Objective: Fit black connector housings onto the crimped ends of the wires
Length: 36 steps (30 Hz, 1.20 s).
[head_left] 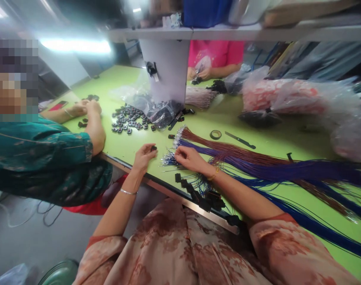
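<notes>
My left hand [144, 157] pinches a small black plastic connector [153, 148] above the table's near edge. To its right, my right hand [189, 157] has its fingers closed at the metal-tipped ends of the blue wires [169, 159]; whether a single wire is between them I cannot make out. Brown wires [210, 140] and purple-blue wires [257, 168] stretch away to the right in long bundles. Below my right wrist, several black connectors with wires attached [198, 194] lie along the edge.
Loose black connectors [130, 118] are heaped beside a plastic bag [164, 113]. A roll of black tape [215, 134] and a thin dark blade-like tool [240, 140] lie beyond the wires. One co-worker's hands [90, 107] work at left; another person in pink [216, 55] sits opposite.
</notes>
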Motion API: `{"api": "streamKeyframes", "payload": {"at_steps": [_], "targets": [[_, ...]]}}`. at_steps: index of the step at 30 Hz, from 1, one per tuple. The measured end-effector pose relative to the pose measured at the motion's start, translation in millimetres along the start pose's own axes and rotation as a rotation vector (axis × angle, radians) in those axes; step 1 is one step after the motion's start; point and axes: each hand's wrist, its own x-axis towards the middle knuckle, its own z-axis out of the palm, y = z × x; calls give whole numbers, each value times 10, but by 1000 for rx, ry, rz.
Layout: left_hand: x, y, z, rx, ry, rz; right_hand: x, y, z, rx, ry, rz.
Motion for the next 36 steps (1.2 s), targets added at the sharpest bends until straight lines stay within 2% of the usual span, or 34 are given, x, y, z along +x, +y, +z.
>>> {"api": "streamKeyframes", "payload": {"at_steps": [3,6,11,18,27,33,36], "targets": [[-216,3,195,-333,-108,-145,-26,-22,19,43,23,-3],[-369,-12,342,-489,-158,-234,-98,-40,16,10,67,-54],[-478,-31,481,-608,-228,-331,-187,-69,12,-84,135,-100],[-518,-44,524,-631,-268,-333,-205,-51,42,-139,146,-111],[-601,-7,573,-581,-215,-325,-216,-11,92,-144,168,-147],[-664,-90,672,-504,-67,-295,-234,63,120,-177,87,-159],[-674,-128,704,-503,-31,-294,-268,77,150,-209,55,-148]]}}
